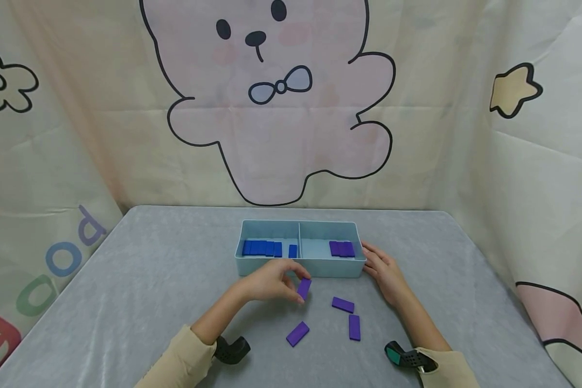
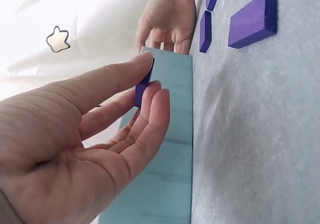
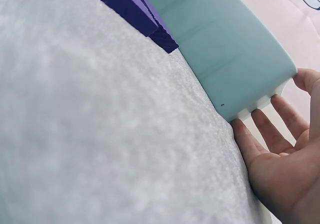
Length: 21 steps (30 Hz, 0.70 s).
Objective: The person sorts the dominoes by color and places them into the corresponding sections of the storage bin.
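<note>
Purple tile [image 1: 304, 288] sits pinched in our left hand [image 1: 271, 281], just in front of the blue tray [image 1: 300, 268], a bit above the tabletop [image 1: 140, 280]. In the left wrist view the thumb lies on one edge and the fingers [image 2: 150, 109] curl up under the other, so we hold it by its narrow sides w/ the flat faces free.

Judging by looks, it's a small, stiff, flat block, prob. plastic or painted wood: light, won't bend, not fragile. Faces look smooth, so it could slip if we squeeze only lightly; an edge-to-edge pinch across the short width seems the safest hold. Thin profile means picking one flat off the cloth likely needs a fingernail or tipping it up on an edge first.

Right hand [image 1: 385, 269] rests against the tray's right end, fingers [image 3: 270, 134] straight and relaxed, touching the wall, gripping nothing.

Three more purple tiles [image 1: 343, 305] lie flat on the tabletop near us, apart from each other. In the tray, the left compartment holds a row of blue tiles [image 1: 262, 248]; the right one holds a small group of purple ones [image 1: 341, 248], approx. standing on edge, side by side.
</note>
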Each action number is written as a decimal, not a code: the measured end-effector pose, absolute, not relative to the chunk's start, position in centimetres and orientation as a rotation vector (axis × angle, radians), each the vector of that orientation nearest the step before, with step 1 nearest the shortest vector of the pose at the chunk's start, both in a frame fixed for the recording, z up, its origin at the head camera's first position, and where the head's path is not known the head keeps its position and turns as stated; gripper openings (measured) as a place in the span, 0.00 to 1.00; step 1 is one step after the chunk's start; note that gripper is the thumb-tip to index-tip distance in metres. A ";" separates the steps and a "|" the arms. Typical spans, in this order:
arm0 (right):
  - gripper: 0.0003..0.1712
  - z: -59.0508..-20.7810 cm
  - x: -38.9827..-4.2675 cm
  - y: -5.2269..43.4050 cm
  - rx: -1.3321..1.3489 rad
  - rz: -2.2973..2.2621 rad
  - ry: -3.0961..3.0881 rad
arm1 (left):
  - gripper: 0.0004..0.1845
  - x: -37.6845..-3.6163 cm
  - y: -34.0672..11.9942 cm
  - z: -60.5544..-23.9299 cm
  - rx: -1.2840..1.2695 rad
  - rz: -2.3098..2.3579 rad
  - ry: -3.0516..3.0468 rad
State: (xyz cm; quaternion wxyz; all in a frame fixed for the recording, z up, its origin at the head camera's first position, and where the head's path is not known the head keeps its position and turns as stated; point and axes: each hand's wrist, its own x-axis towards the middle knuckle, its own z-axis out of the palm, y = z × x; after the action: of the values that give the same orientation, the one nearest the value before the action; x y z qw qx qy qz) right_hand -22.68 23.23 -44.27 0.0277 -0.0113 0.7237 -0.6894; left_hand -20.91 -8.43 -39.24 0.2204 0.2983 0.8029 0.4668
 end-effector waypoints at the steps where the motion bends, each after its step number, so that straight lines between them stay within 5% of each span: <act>1: 0.33 -44.3 -22.7 23.2 -0.037 -2.126 2.234 | 0.23 -20.9 -8.4 -39.2 0.819 1.300 2.216; 21: 0.33 -44.2 -22.6 23.3 -0.026 -2.108 2.239 | 0.24 -21.0 -8.8 -38.6 0.801 1.453 2.214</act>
State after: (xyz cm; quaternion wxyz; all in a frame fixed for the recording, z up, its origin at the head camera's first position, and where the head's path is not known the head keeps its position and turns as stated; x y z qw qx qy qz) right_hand -22.59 23.30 -44.17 0.0331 -0.0084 0.7276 -0.6851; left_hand -21.01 -8.76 -38.59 0.1863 0.2843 0.7862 0.5161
